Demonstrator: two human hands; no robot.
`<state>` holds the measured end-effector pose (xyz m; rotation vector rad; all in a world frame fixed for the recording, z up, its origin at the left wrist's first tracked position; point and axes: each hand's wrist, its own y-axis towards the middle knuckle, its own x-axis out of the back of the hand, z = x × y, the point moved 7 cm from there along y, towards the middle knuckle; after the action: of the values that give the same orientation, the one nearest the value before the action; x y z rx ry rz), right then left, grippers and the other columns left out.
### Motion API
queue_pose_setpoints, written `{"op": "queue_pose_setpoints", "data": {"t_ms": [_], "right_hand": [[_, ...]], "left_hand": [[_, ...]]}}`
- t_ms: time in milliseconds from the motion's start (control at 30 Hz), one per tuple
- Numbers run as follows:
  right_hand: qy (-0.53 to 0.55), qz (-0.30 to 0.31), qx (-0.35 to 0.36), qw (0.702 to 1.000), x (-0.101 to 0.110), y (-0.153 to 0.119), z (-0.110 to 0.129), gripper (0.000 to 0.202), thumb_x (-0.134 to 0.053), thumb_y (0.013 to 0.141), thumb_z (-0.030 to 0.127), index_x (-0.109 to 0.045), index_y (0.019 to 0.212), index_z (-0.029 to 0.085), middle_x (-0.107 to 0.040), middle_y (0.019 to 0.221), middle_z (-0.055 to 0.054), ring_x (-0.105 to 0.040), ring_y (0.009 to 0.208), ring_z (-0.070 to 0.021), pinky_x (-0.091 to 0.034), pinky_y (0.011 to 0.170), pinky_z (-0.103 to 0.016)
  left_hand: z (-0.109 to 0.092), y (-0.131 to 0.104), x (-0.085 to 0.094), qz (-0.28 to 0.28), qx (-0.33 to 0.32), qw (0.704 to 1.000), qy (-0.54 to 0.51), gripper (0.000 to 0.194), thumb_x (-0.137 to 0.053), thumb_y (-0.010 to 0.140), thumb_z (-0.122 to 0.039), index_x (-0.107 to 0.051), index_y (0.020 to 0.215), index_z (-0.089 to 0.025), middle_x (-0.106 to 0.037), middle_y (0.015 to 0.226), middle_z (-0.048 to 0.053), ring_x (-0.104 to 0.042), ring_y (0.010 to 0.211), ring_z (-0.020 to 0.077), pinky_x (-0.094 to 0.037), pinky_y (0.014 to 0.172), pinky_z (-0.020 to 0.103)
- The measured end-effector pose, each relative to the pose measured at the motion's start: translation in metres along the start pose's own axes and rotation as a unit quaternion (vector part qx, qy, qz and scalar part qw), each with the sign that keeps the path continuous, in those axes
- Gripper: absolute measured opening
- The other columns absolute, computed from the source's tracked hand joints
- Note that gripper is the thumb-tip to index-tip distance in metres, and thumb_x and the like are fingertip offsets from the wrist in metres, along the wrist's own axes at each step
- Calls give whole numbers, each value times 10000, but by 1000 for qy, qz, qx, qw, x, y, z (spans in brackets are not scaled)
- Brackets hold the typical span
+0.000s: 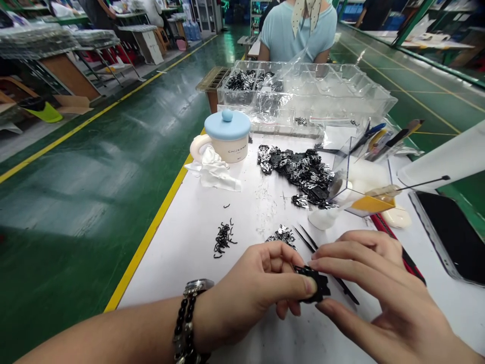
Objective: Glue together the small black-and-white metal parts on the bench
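My left hand (261, 283) pinches a small flat black plastic part (320, 285), the thumb pressed on its face. My right hand (382, 288) has its fingertips at the upper edge of the same part and its thumb tip at the lower right corner, so both hands grip it. Black tweezers (346, 290) lie on the table, partly behind my right hand. Just beyond my fingers is a little heap of shiny metal pieces (282, 235). A pile of small curved black pieces (223, 238) lies to the left.
Farther back lies a heap of black parts with metal strips (299, 172). A lidded mug (229, 146) and crumpled tissue (215, 169) stand left, a clear pen holder (364, 177) and phone (450, 232) right. Behind are clear compartment trays (314, 96) and a seated person (295, 30).
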<state>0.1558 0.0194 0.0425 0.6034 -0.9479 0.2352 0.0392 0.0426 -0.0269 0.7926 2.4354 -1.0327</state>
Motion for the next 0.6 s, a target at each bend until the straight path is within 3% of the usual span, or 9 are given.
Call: {"op": "queue_pose_setpoints", "data": {"t_ms": [600], "right_hand": [[6,4,21,1000,0,-1,-1,313,-652,799,202,-553,1095,196,-582,1027,-61,-453,995,-243,-340,844,-431]], "left_hand": [[-3,0,0,-1,-8,1000,8,354,-813,586,-317,-562,761,-141,-563,535,-55,-493,441,40,-334,397,139]]}}
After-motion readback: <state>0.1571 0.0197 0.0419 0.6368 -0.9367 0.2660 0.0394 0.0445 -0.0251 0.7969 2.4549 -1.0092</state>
